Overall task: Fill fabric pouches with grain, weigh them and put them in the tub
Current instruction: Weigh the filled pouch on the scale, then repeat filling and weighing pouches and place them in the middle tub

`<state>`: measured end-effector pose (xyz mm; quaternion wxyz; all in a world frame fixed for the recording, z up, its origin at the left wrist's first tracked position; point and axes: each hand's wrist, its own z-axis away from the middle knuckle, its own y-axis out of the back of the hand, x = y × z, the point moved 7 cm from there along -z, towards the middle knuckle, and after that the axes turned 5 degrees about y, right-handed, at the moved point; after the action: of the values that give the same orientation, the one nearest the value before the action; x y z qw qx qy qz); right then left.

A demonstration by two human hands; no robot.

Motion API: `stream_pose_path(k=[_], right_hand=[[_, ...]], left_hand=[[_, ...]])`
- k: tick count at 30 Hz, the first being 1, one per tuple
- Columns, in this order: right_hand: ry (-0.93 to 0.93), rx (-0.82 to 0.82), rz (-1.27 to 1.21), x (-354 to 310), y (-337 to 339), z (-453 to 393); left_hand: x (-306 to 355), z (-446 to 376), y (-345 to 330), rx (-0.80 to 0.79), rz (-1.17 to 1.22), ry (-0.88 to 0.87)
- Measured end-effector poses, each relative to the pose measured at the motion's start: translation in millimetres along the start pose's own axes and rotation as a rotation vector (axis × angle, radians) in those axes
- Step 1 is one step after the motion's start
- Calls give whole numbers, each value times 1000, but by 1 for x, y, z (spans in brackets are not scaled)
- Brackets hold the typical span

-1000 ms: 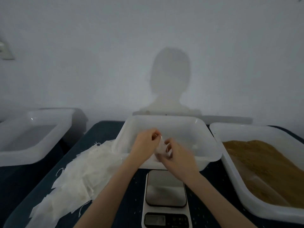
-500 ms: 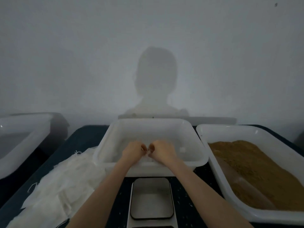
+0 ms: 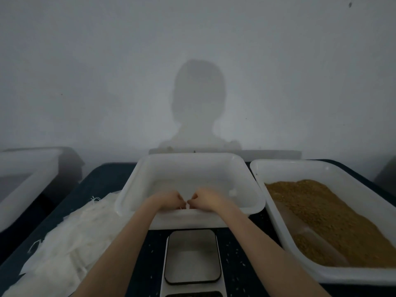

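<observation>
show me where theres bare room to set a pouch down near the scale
The scale platform is bare. Dark table strips flank it, under the forearms. Left is crowded by the pouch pile; right by the grain tub; both hands occupy the middle tub.

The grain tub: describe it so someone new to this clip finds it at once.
Start at the dark table and its white tubs. The grain tub is the rightmost, beside the middle tub where both hands work. It alone holds a golden-brown heap.

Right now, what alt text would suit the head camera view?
Two bare hands, left and right, pinch a small white pouch over a white tub. A scale sits nearer, a tray of grain right, pouches left.
</observation>
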<state>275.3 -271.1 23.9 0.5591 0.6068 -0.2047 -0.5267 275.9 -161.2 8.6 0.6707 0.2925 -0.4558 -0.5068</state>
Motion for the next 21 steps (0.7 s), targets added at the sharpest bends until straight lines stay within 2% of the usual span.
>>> stream_pose_path(k=[3, 6, 8, 11, 14, 17, 21], right_hand=[[45, 128, -13, -6, 9, 9], [127, 320, 7, -20, 18, 24], [173, 415, -69, -32, 19, 34], [248, 424, -155, -53, 7, 42], [331, 347, -123, -74, -20, 47], [384, 345, -118, -91, -49, 54], [424, 366, -121, -106, -75, 63]], left_hand=[[-4, 17, 12, 110, 142, -61], [-21, 45, 30, 357, 270, -134], [-39, 69, 38, 510, 398, -172], [-70, 103, 40, 665, 499, -182], [-105, 125, 27, 704, 419, -98], [-146, 141, 8, 747, 240, 56], [-176, 138, -27, 629, 21, 156]])
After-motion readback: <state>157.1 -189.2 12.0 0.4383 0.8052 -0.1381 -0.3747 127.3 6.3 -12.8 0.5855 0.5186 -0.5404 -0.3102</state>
